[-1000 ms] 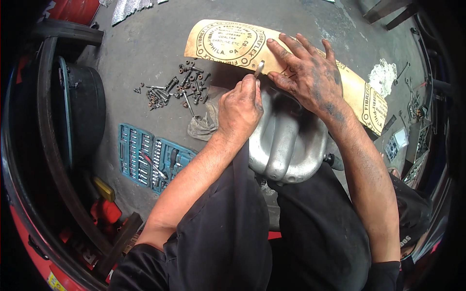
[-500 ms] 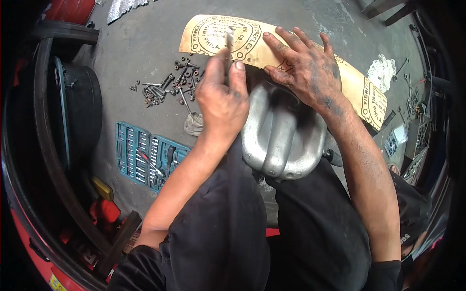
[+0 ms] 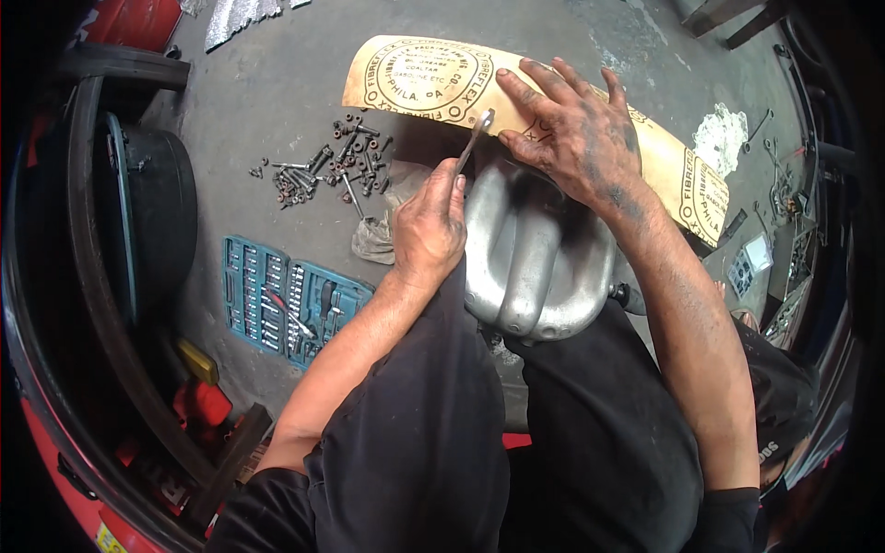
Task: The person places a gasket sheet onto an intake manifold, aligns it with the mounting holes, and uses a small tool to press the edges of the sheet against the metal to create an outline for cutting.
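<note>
Back rightward comes the left hand [image 3: 430,226], gripping a metal tool [image 3: 472,147], its tip by the near edge of the tan sheet [image 3: 419,81]; the right hand [image 3: 583,143] lies spread on it, beside a silver casting [image 3: 531,267].

A scuffed grey floor [image 3: 267,88] spreads beside a dark metal frame [image 3: 129,67] at left.

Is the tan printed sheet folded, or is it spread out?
Spread out: the tan sheet reaches in one long, curved piece to both sides of the right hand, which lies on it; no fold shows.
</note>
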Action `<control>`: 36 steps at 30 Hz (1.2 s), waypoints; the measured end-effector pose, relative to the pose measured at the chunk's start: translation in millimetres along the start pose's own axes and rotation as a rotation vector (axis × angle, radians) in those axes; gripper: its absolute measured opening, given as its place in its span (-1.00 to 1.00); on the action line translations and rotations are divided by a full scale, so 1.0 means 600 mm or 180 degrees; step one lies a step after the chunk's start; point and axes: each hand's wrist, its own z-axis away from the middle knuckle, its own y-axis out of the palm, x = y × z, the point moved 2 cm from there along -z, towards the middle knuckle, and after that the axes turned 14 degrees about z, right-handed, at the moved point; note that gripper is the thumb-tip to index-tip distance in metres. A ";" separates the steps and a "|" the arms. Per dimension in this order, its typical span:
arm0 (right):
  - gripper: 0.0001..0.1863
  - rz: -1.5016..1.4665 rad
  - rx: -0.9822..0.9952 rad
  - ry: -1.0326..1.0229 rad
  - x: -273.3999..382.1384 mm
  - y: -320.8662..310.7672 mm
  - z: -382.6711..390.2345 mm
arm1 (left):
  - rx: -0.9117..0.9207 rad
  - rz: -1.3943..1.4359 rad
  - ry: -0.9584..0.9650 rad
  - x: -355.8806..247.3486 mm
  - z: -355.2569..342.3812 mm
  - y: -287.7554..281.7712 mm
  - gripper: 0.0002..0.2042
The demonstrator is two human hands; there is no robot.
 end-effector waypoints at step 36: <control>-0.34 0.0143 -0.0101 0.0118 0.005 0.010 -0.002 | 0.0343 -0.0346 -0.0142 -0.001 -0.008 -0.009 -0.73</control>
